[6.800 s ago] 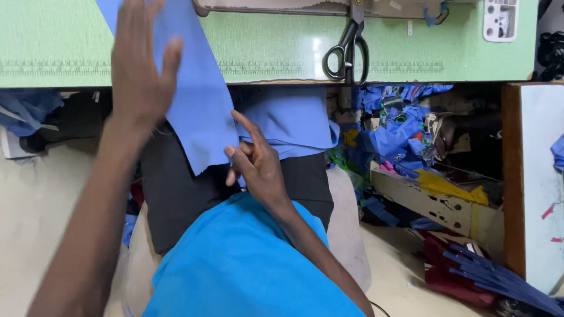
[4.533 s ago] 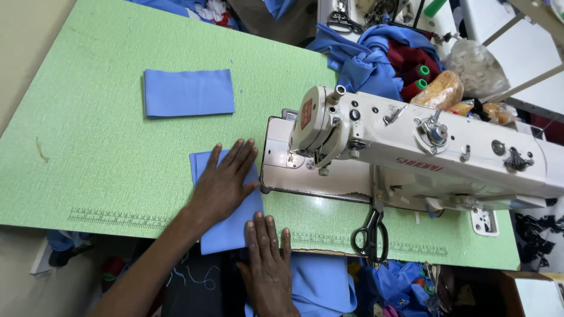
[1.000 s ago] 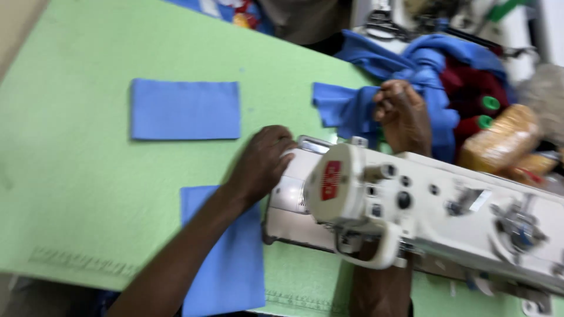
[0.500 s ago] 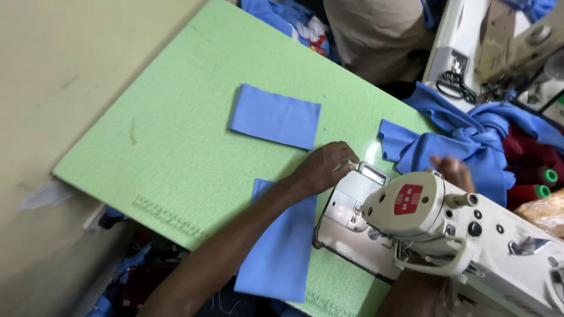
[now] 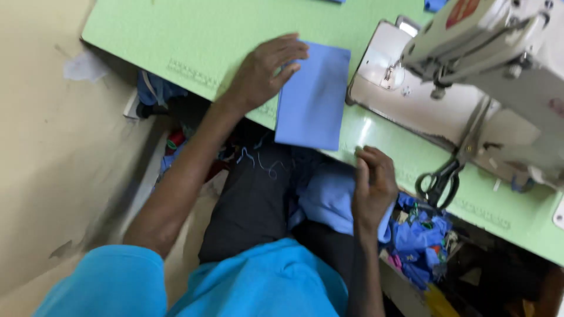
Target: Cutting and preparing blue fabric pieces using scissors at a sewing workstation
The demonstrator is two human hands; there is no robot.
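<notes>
At center frame our left hand (image 5: 261,70) lies flat, fingers spread, on the blue cloth (image 5: 311,97), while our right hand (image 5: 371,185), fingers curled together, touches the green table (image 5: 194,35) edge.

We count one green table (image 5: 194,35) and on it one sewing machine (image 5: 499,53). One blue cloth piece (image 5: 314,97) lies flat over the table's near edge. One pair of black-handled scissors (image 5: 443,176) hangs at that edge. Our two hands show: the left hand (image 5: 264,67) and the right hand (image 5: 373,185). One heap of blue scraps (image 5: 420,235) sits below.
</notes>
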